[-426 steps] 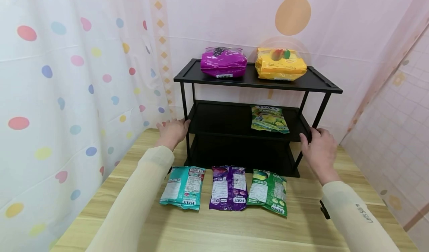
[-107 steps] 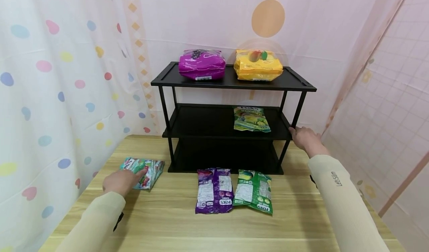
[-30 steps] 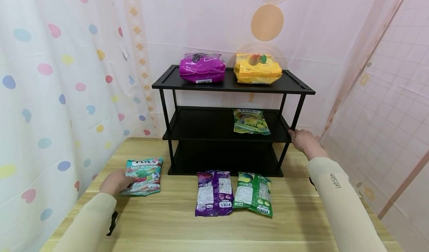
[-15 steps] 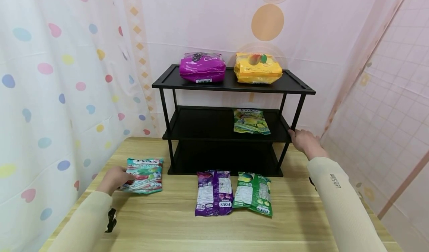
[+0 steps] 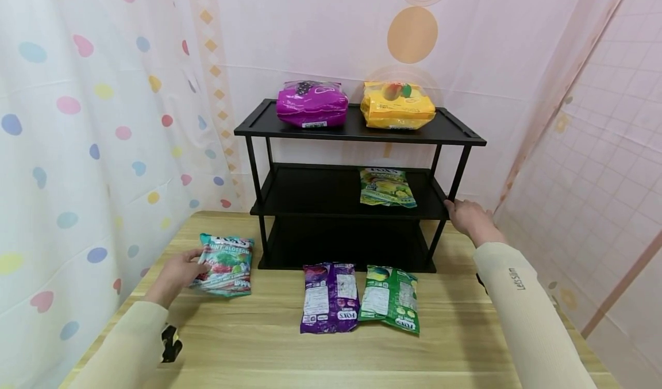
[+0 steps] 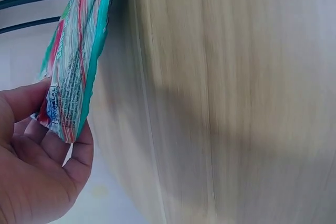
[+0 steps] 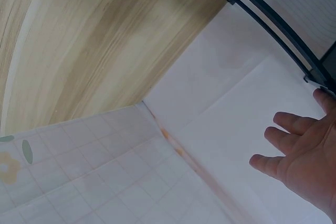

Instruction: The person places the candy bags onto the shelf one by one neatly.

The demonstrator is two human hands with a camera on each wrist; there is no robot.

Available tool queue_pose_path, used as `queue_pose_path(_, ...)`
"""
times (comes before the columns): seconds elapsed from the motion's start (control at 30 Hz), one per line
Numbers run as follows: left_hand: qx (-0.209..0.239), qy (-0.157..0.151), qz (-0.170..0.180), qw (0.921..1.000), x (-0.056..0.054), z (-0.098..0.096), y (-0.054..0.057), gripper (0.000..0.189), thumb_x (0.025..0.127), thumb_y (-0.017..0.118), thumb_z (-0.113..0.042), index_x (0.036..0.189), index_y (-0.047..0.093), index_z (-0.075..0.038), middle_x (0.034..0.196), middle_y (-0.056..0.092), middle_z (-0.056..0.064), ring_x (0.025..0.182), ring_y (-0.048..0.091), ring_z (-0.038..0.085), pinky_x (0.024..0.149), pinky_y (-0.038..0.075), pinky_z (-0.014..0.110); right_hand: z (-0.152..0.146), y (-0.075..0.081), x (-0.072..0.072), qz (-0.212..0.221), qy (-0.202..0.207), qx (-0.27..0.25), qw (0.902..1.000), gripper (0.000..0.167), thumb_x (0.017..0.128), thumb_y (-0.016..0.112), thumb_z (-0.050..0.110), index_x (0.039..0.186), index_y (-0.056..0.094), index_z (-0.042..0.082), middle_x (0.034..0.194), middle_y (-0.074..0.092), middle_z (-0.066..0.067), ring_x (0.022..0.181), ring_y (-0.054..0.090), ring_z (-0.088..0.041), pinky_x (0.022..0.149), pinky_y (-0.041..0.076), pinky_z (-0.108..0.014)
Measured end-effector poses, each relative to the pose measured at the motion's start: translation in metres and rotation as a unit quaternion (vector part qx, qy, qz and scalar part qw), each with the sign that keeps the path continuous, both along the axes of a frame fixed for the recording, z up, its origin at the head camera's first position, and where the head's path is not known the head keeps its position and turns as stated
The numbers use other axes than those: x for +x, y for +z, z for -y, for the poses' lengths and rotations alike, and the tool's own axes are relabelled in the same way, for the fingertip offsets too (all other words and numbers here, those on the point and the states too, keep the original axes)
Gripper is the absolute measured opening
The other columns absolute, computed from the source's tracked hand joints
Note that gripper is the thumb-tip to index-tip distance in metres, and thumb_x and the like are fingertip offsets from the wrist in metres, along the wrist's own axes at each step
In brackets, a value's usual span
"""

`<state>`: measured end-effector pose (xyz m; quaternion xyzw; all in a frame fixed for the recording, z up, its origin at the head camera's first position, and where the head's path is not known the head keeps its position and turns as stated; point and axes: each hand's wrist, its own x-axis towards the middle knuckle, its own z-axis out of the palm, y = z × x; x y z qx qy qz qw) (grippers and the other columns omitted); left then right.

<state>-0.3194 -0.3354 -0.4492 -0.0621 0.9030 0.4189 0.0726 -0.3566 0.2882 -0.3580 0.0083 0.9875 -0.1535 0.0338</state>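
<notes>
On the left of the table, my left hand (image 5: 178, 271) pinches a teal mint-blossom candy bag (image 5: 227, 265) by its left edge, thumb on the printed front. The left wrist view has the bag (image 6: 73, 61) tilted up on its side, with fingers curled behind it. At the right side of the black three-tier rack (image 5: 315, 191), my right hand (image 5: 470, 219) touches the post at the middle shelf. Its fingers (image 7: 283, 140) are spread and straight in the right wrist view. Purple (image 5: 331, 300) and green (image 5: 390, 300) candy bags lie back-up before the rack.
The top shelf carries a magenta pouch (image 5: 312, 104) and a yellow pouch (image 5: 397, 106). A flat yellow-green candy bag (image 5: 387, 188) lies on the middle shelf's right half. Curtains (image 5: 119, 119) hang close around the wooden table (image 5: 248, 354).
My left hand has left the rack's left side. The teal bag has gone from the row's left end to farther left, turned front-up, and now tilts up more. My right hand stays at the rack.
</notes>
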Motion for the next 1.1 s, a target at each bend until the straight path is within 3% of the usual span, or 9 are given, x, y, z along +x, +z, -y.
queue_pose_path(0.17,0.035,0.008,-0.017,0.9992,0.001,-0.004,-0.001,0.065,0.101,0.057,-0.019,0.152,0.025,0.008,0.129,0.056,0.032,0.085,0.064,0.015,0.076,0.049,0.035,0.000,0.000,0.000,0.000,0.000,0.003,1.0000,0.069,0.108,0.014,0.043,0.150,0.028,-0.011,0.150,0.028,-0.037,0.138,0.021,-0.057,0.106,0.012,-0.074)
queue_pose_path(0.5,0.133,0.016,-0.094,0.9865,0.002,-0.009,0.000,0.060,0.104,0.050,-0.012,0.153,0.021,0.009,0.121,0.064,0.022,0.081,0.062,-0.001,0.071,0.053,0.021,-0.001,-0.001,-0.001,0.007,-0.002,0.000,1.0000,0.069,0.108,0.014,0.043,0.151,0.027,-0.010,0.151,0.026,-0.036,0.139,0.020,-0.056,0.107,0.010,-0.073)
queue_pose_path(0.6,0.164,0.020,-0.126,0.9781,0.002,-0.009,-0.001,0.059,0.104,0.051,-0.011,0.152,0.024,0.009,0.107,0.071,0.003,0.080,0.063,-0.003,0.070,0.053,0.020,-0.001,0.000,-0.001,0.009,-0.001,0.000,1.0000,0.070,0.108,0.014,0.044,0.151,0.026,-0.010,0.152,0.025,-0.036,0.139,0.019,-0.056,0.107,0.010,-0.073)
queue_pose_path(0.73,0.210,0.026,-0.160,0.9642,0.002,-0.008,0.001,0.059,0.103,0.054,-0.013,0.150,0.028,0.010,0.092,0.068,-0.021,0.079,0.064,-0.005,0.070,0.052,0.016,-0.001,0.001,0.000,0.006,0.000,0.002,1.0000,0.070,0.108,0.014,0.044,0.151,0.026,-0.010,0.152,0.026,-0.036,0.139,0.020,-0.056,0.107,0.011,-0.074)
queue_pose_path(0.9,0.258,0.036,-0.188,0.9470,0.004,-0.009,0.007,0.059,0.102,0.056,-0.015,0.150,0.031,0.008,0.091,0.067,-0.025,0.081,0.064,-0.006,0.071,0.050,0.013,0.001,0.001,0.001,-0.002,-0.002,0.001,1.0000,0.066,0.109,0.015,0.040,0.151,0.029,-0.009,0.151,0.029,-0.035,0.139,0.023,-0.055,0.107,0.012,-0.073)
queue_pose_path(1.1,0.317,0.038,-0.232,0.9186,0.003,-0.012,0.016,0.056,0.101,0.057,-0.008,0.151,0.034,0.005,0.093,0.070,-0.022,0.083,0.066,-0.005,0.072,0.050,0.012,0.001,0.000,0.000,-0.004,-0.001,-0.004,1.0000,0.065,0.109,0.015,0.039,0.151,0.029,-0.008,0.151,0.028,-0.035,0.139,0.023,-0.055,0.107,0.012,-0.073)
